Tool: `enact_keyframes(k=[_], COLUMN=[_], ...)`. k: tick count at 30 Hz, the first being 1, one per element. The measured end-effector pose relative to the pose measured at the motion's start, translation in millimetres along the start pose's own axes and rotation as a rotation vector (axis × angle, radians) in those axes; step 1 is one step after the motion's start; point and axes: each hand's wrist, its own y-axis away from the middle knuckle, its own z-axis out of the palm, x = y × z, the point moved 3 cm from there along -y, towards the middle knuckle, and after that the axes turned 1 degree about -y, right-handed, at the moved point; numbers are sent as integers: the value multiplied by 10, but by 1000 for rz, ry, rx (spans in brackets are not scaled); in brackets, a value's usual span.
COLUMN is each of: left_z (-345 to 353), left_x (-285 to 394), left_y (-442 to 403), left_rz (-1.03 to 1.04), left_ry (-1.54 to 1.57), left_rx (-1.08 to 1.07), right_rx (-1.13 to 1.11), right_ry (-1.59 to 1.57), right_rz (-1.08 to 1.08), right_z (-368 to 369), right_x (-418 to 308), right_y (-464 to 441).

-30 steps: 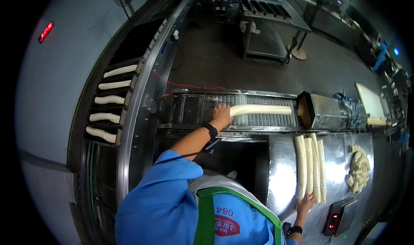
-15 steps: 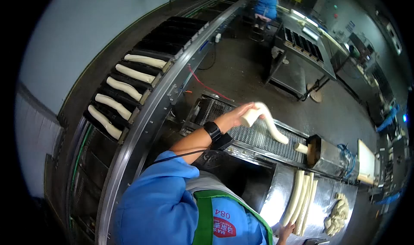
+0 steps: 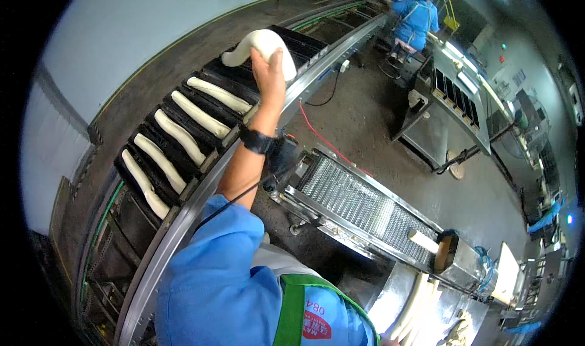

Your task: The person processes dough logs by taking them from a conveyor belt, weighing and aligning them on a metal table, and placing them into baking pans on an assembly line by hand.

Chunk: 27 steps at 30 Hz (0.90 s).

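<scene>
My left hand point(image 3: 269, 72) is closed around a long white dough roll point(image 3: 263, 40), which bends over the fingers above the black pans. Below it on the left conveyor, several black pans point(image 3: 159, 109) each hold one dough strip point(image 3: 204, 117). Only a small part of my right hand point(image 3: 389, 341) shows at the bottom edge, beside long dough rolls point(image 3: 411, 306) on the metal table; its fingers are hidden.
A mesh conveyor point(image 3: 365, 203) carries a short dough end point(image 3: 423, 241) out of a metal housing point(image 3: 466, 261). A dough heap point(image 3: 460, 331) lies at the lower right. A person in blue point(image 3: 417, 20) sits beyond, near a table with black pans point(image 3: 456, 96).
My left hand has lifted the dough roll off the mesh conveyor and carried it up and left over the pans. The view has turned left. A new dough end has emerged from the housing.
</scene>
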Motion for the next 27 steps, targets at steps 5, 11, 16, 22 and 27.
enact_keyframes(k=[5,11,16,22,27], left_z=[-772,-1372,-1538,-2577,-3055], left_x=[-1686,-2356,-2040,-2557,-2495], left_y=[-348,-195,-626,-1440,-1615], left_rz=[-807,-746,-657,-598,-664], left_ry=[-31,-722,-1258,-1307,-1377], left_rx=[-156,-387,-495,-625,-616], right_rx=[-128,-241,-186,-220,-389], right_ry=[-374,-750,-673,-609,-555], right_rz=[66,0,-385,-735,-1189], right_z=[-210,-757,-1226,-1457,-1074], right_x=[-815,-2087,-3901,-6155,-7765], right_y=[-31,-48,102,817,721])
